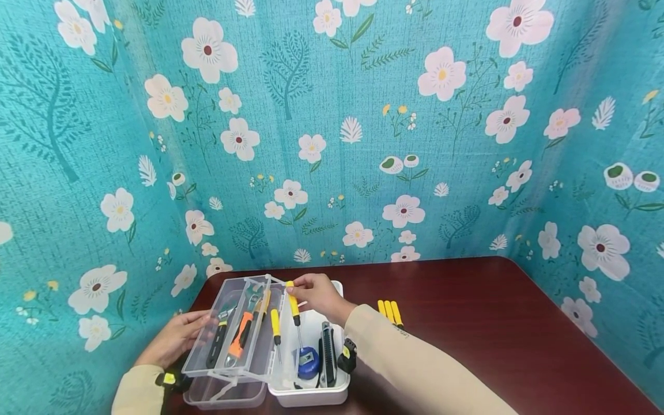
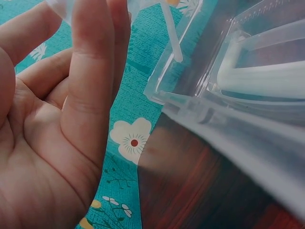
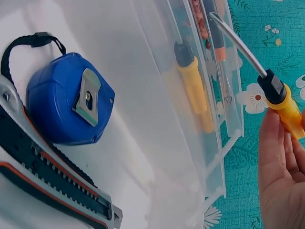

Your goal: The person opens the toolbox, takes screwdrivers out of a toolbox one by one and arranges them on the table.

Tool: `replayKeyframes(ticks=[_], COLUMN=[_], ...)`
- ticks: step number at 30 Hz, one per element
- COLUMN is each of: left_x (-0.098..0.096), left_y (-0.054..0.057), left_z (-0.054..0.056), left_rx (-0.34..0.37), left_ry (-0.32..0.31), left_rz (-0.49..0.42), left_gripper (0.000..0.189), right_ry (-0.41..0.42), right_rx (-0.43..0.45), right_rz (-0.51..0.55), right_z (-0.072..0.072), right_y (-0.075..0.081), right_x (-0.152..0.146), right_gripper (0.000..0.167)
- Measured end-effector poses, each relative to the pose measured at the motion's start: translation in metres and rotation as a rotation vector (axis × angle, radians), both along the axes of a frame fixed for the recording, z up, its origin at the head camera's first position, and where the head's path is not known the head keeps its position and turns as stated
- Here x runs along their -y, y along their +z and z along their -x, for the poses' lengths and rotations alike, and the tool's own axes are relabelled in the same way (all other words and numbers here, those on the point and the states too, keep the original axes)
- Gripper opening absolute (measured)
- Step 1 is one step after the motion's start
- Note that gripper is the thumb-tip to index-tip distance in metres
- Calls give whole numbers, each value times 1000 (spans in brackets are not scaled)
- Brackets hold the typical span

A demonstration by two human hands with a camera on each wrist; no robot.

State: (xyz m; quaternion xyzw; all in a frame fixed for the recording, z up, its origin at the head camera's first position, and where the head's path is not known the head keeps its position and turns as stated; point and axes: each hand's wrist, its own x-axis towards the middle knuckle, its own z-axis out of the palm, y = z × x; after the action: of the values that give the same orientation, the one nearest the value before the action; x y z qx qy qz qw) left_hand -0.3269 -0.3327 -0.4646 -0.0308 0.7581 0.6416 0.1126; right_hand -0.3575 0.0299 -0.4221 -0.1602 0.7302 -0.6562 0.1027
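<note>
My right hand (image 1: 319, 294) pinches the yellow handle of a screwdriver (image 3: 286, 112), its metal shaft hanging over the white toolbox (image 1: 306, 397). At the toolbox's left, my left hand (image 1: 173, 337) holds the side of a raised clear tray (image 1: 189, 369) with its fingertips. In that tray lie an orange-and-black handled tool (image 1: 241, 334) and a black-handled adjustable wrench (image 1: 218, 340). Another yellow screwdriver (image 1: 276, 325) lies beside them. A blue tape measure (image 3: 69, 100) and a grey utility knife (image 3: 57, 181) rest in the white base.
Several yellow-handled tools (image 1: 389, 311) lie side by side on the dark red table (image 1: 467, 323), right of the toolbox and partly behind my right sleeve. A lower clear section (image 1: 225, 397) sits under the raised tray. Floral cloth (image 1: 332, 144) hangs around the table.
</note>
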Motion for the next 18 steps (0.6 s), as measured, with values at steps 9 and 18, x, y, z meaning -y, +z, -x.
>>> replayKeyframes(ticks=[9, 18], left_x=[1, 0], left_y=[1, 1], left_z=[0, -1], left_rx=[7, 5], left_ry=[-9, -10], left_rz=[-19, -19], left_gripper=[62, 62], right_ry=[2, -30], right_rx=[-3, 10], right_rz=[1, -14], right_z=[1, 1], right_y=[-1, 1], right_x=[-9, -19], right_gripper=[26, 24])
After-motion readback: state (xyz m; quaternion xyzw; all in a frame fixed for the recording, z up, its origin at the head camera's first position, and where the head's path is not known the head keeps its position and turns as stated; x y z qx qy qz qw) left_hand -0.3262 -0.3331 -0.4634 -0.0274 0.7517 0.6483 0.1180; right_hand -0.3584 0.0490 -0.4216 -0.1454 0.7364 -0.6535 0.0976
